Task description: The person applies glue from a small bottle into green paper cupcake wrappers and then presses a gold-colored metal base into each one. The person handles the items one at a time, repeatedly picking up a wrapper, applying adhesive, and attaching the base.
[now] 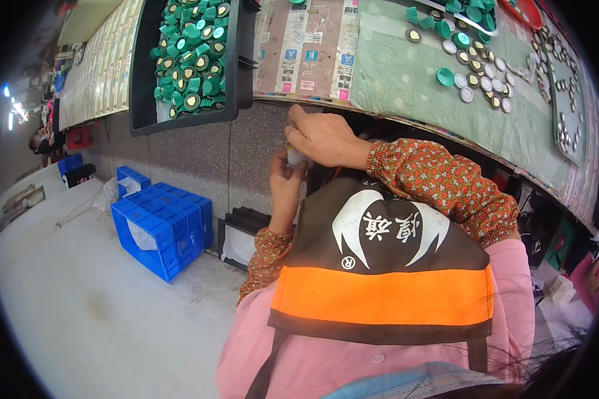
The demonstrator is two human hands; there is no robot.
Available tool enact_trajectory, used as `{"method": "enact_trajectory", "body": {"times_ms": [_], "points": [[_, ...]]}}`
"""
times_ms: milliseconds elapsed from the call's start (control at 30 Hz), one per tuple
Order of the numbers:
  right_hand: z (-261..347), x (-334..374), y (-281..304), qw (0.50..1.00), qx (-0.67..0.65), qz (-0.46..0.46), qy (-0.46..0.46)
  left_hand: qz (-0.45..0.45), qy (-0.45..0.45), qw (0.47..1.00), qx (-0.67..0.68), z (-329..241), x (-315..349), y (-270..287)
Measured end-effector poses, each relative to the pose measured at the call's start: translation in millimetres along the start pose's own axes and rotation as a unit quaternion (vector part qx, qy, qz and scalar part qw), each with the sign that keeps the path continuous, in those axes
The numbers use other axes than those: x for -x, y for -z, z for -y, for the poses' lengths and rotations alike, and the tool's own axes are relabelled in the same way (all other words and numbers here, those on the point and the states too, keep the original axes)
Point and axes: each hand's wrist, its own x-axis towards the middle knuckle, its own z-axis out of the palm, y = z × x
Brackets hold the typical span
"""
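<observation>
Both hands meet just in front of the table's near edge, around a small whitish rounded thing (298,158) whose kind I cannot make out. My left hand (287,191) grips it from below between thumb and fingers. From above, my right hand (329,138) closes over it with curled fingers and hides much of it. Beyond the hands to the left, a black tray (229,110) on the table holds a heap of green fluted caps (192,85), some turned to show dark rims and pale centres.
A green cloth (396,83) covers the right of the table, with loose round discs (491,84) and more green caps (445,77) on it. A red tray (527,13) sits at the far right. Blue crates (163,226) and a black crate (239,246) stand on the floor at left.
</observation>
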Motion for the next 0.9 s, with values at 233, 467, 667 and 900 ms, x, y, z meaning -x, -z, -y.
{"method": "enact_trajectory", "body": {"times_ms": [233,467,667,900], "points": [[-0.8,-0.6,-0.7,1.0,0.007,0.002,-0.004,-0.002,0.01,1.0,0.006,0.3,0.5,-0.3],[-3.0,0.9,-0.3,1.0,0.004,-0.004,0.004,-0.005,0.01,1.0,0.01,0.1,0.6,-2.8],[-1.1,0.3,0.6,1.0,0.004,0.001,-0.004,-0.023,0.018,0.999,0.011,-5.9,2.4,-8.4],[3.1,10.8,22.2,0.995,-0.09,0.024,0.029,-0.022,0.015,1.0,-0.001,-14.0,3.0,-11.2]]}}
